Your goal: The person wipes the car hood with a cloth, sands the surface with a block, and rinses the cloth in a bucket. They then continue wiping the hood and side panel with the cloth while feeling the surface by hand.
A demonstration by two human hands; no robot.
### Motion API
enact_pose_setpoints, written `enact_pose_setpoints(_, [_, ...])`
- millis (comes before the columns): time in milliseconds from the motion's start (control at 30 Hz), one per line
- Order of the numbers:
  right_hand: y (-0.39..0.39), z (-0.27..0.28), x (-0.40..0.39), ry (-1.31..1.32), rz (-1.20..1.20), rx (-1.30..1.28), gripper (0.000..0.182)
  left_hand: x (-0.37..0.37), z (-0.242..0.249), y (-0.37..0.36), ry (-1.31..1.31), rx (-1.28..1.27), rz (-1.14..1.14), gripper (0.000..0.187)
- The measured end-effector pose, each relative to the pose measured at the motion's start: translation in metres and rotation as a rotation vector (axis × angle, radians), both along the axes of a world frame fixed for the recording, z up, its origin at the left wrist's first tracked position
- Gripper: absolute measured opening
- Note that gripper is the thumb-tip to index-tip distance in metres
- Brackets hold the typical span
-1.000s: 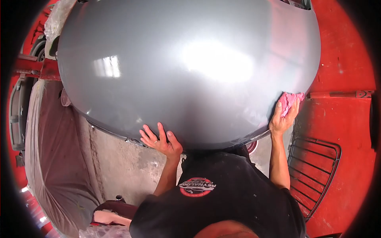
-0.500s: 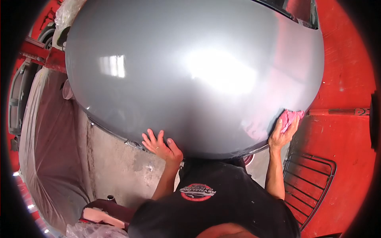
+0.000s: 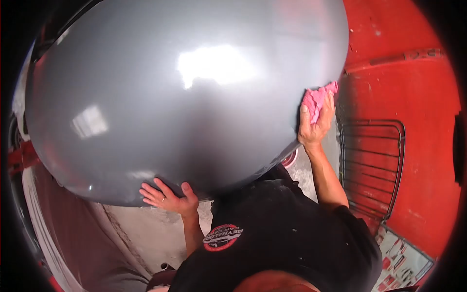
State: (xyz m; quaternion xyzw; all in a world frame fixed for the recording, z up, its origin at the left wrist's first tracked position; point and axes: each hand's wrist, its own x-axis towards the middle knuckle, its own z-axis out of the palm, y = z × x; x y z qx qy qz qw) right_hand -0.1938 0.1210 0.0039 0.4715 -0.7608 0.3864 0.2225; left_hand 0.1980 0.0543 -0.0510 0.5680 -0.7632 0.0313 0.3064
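Observation:
A large glossy grey car hood (image 3: pixel 146 117) fills the upper middle of the head view, with bright light reflections on it. My left hand (image 3: pixel 170 198) lies on its near edge, fingers spread, holding nothing; a ring shows on one finger. At the right edge of the hood, my right hand (image 3: pixel 317 119) grips a crumpled pink cloth (image 3: pixel 317 101) and presses it against the painted surface. Part of the cloth sticks out beyond the fingertips.
A red wall (image 3: pixel 418 97) runs along the right, with a black metal rack (image 3: pixel 372 168) against it. Brownish sheeting (image 3: pixel 73 233) covers something at lower left. Below the hood, the concrete floor (image 3: pixel 126 221) shows. A printed board (image 3: pixel 406 258) stands at lower right.
The camera view has turned, so the hood appears shifted left. My right hand with the pink cloth sits farther along the hood's right edge. My left hand remains flat on the near edge.

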Motion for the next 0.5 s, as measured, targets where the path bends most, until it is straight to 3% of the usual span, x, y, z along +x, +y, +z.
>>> enact_pose_setpoints(500, [-0.003, -0.0069, -0.0059, 0.037, -0.027, -0.093, 0.052, -0.0009, -0.006, -0.0019, 0.035, -0.053, -0.041, 0.056])
